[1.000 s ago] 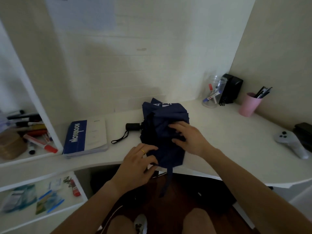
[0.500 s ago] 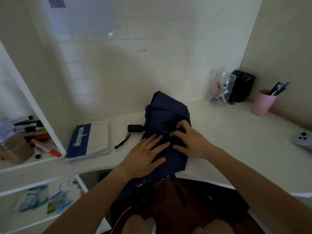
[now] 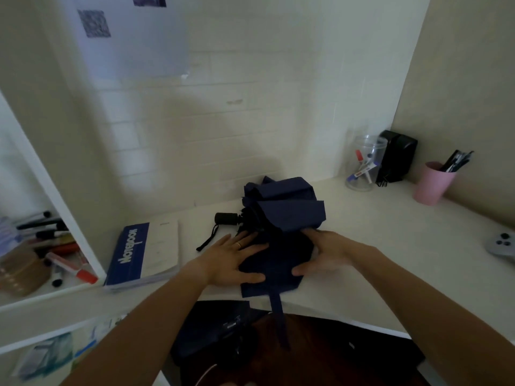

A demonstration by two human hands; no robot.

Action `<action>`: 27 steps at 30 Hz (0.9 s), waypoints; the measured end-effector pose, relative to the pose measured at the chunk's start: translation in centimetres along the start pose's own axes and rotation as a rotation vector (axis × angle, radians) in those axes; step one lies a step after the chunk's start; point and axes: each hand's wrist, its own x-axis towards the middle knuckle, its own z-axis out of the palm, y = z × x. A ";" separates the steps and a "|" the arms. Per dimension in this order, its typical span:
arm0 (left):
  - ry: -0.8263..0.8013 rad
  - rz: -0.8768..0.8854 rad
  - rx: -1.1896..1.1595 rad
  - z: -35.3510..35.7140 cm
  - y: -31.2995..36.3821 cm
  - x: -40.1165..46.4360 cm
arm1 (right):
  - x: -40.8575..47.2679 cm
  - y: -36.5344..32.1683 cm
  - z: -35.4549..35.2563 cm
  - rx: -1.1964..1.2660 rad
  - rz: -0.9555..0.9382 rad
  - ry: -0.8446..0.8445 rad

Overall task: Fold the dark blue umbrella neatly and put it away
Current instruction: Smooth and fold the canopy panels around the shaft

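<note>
The dark blue umbrella [image 3: 281,218] lies collapsed on the white desk [image 3: 390,246], its fabric bunched in loose folds. Its black handle [image 3: 226,218] sticks out to the left with a wrist loop trailing toward me. A fabric strap [image 3: 278,316] hangs over the desk's front edge. My left hand [image 3: 234,260] lies flat on the near left part of the fabric, fingers spread. My right hand [image 3: 328,254] presses the near right side, fingers curled against the fabric. Both hands flank a dark fold between them.
A blue and white notebook [image 3: 143,253] lies left of the umbrella. Markers fill the shelf [image 3: 50,246] at far left. A clear jar [image 3: 362,162], a black box [image 3: 397,156] and a pink pen cup [image 3: 433,182] stand at the back right. A grey controller [image 3: 501,243] sits at the right edge.
My hands have slid apart to the two sides of the fabric. A panel of cloth now lies folded over the top of the bundle. The camera has tilted up.
</note>
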 end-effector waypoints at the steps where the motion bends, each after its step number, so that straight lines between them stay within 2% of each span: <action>1: 0.027 0.000 -0.036 0.2 -0.2 -0.1 | 0.3 0.0 -0.2 0.089 -0.044 0.033; 3: 0.175 -0.017 -0.170 0.9 -0.5 -0.5 | 1.0 0.1 -0.5 0.199 -0.120 0.143; 6: 0.632 -0.046 -0.310 1.0 0.2 -0.1 | 2.2 0.0 -1.2 0.247 -0.153 0.299; 8: 0.861 0.010 -0.281 -0.5 1.1 1.1 | 3.5 -0.1 -2.2 0.220 -0.157 0.396; 9: 0.903 0.047 -0.227 -1.4 1.4 1.8 | 4.2 -0.1 -2.7 0.204 -0.160 0.445; 10: 0.900 0.082 -0.160 -2.3 1.4 2.8 | 4.9 -0.2 -3.4 0.191 -0.164 0.490; 12: 0.759 0.069 -0.114 -3.4 1.0 4.3 | 6.3 0.1 -4.2 0.133 -0.134 0.483; 14: 0.573 -0.029 -0.193 -3.9 -0.1 5.8 | 8.0 0.7 -4.7 -0.049 -0.041 0.353; 16: 0.505 -0.110 -0.276 -4.1 -0.9 7.1 | 9.0 1.4 -4.6 -0.152 0.033 0.252; 20: 0.628 -0.140 -0.427 -5.0 -1.6 8.6 | 9.3 2.7 -5.2 0.205 -0.053 0.428; 23: 0.720 -0.215 -0.654 -5.9 -1.8 9.3 | 8.8 3.1 -6.3 0.450 -0.002 0.463; 27: 0.693 -0.259 -0.842 -7.2 -1.3 9.4 | 7.9 3.1 -7.2 0.621 -0.024 0.494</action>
